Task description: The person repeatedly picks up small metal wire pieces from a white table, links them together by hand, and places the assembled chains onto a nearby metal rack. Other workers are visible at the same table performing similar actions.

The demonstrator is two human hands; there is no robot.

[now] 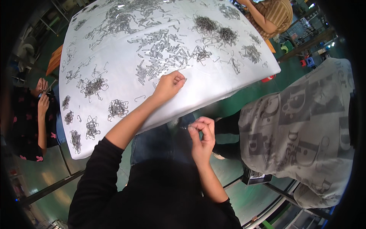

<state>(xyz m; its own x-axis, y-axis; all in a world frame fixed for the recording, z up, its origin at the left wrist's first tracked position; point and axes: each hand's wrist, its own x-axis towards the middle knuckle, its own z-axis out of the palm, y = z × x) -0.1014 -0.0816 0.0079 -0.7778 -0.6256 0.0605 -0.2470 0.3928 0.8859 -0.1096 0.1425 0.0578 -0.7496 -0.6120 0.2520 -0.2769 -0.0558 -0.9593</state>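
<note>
Okay, so just the head view here. The left hand (170,84) is at the near side of the table (217,82), fingers curled in, seemingly pinching a small grey sliver (185,79) at the tips. The right hand (203,137) is nearer and further right, off the table above the lap, thumb pressed to fingertips on what looks like a tiny glinting bit (185,128). Too blurry to say what either piece really is, sorry.

Just beyond the left hand sits a loose spread of clips (164,51), and left of it a clump of hooks (118,108), with one lone hook (140,98) in between.

My two cents: I'd pinch each bit right at its end, so the rest of it sticks out where you can see it. I'd also bring the right hand in over the white, because a slip above the lap probably means hunting on the floor. And pick from the loose clips rather than the clump, since those hooks look ready to tangle.
</note>
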